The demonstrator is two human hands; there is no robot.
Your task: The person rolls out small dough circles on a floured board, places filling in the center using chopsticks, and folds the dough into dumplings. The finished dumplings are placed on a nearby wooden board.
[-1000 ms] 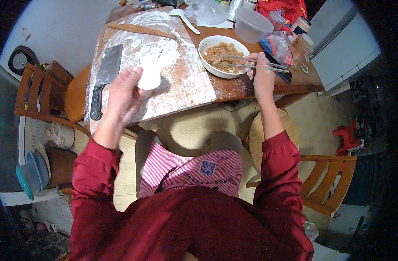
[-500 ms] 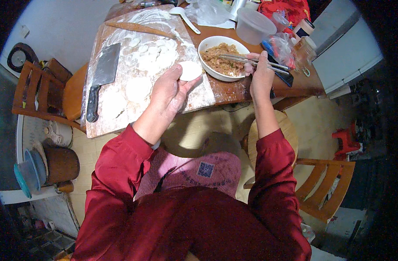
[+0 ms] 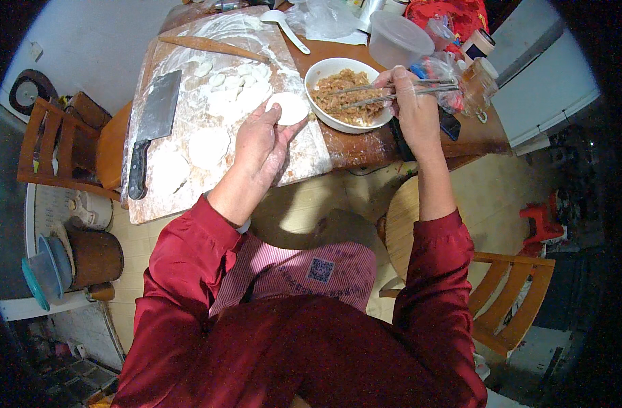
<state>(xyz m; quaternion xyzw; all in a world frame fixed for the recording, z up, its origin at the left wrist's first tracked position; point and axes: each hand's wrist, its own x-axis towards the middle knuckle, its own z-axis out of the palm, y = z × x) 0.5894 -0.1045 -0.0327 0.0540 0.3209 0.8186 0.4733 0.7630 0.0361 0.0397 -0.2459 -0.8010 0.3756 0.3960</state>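
A round white dough wrapper (image 3: 288,109) rests across the fingers of my left hand (image 3: 260,136), my thumb pressing its edge, over the near right part of the floured board (image 3: 209,182). My right hand (image 3: 413,109) grips a pair of metal chopsticks (image 3: 372,86), their tips spread apart in the minced filling (image 3: 338,88). That filling sits in a white bowl (image 3: 315,71) on the table, right of the board. More flat dough rounds (image 3: 209,147) and small dough pieces (image 3: 233,83) lie on the board in loose flour.
A cleaver (image 3: 158,119) with a black handle lies at the board's left, a wooden rolling pin (image 3: 216,47) across its far part. A white spoon (image 3: 287,30), a clear plastic tub (image 3: 399,41) and a jar (image 3: 479,78) stand beyond the bowl. Wooden chairs (image 3: 511,292) flank the table.
My right hand has shifted right and the chopsticks have opened, their tips now apart in the filling. The left hand with the wrapper has moved only slightly left in view.
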